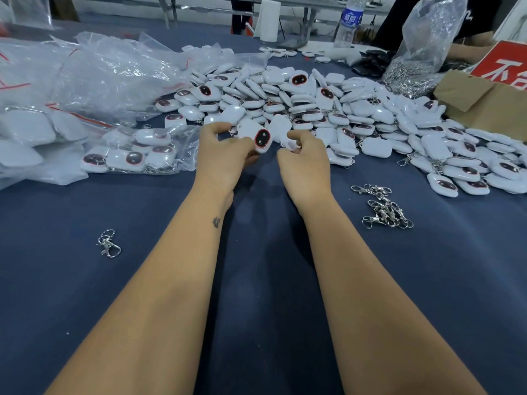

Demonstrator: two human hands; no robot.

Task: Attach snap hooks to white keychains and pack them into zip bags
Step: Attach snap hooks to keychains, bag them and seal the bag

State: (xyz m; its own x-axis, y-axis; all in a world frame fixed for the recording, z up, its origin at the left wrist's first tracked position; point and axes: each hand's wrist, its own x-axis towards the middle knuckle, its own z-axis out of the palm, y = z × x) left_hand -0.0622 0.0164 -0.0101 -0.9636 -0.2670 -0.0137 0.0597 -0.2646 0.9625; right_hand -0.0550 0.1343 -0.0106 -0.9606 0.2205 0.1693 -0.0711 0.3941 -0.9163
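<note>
My left hand (225, 155) grips a white keychain (258, 138) whose dark oval face with a red rim points toward me. My right hand (303, 158) pinches another white keychain (282, 129) just right of it. Both hands hover at the near edge of a big heap of white keychains (328, 104). A small pile of silver snap hooks (383, 208) lies on the blue cloth to my right. A single snap hook (109, 243) lies to my left. A filled zip bag (134, 155) sits left of my hands.
Several clear zip bags (71, 81), some filled, are stacked at far left. A large plastic bag of metal hooks (419, 61) and a cardboard box (490, 104) stand at back right. A water bottle (349, 21) and a white roll (269, 19) are at the back.
</note>
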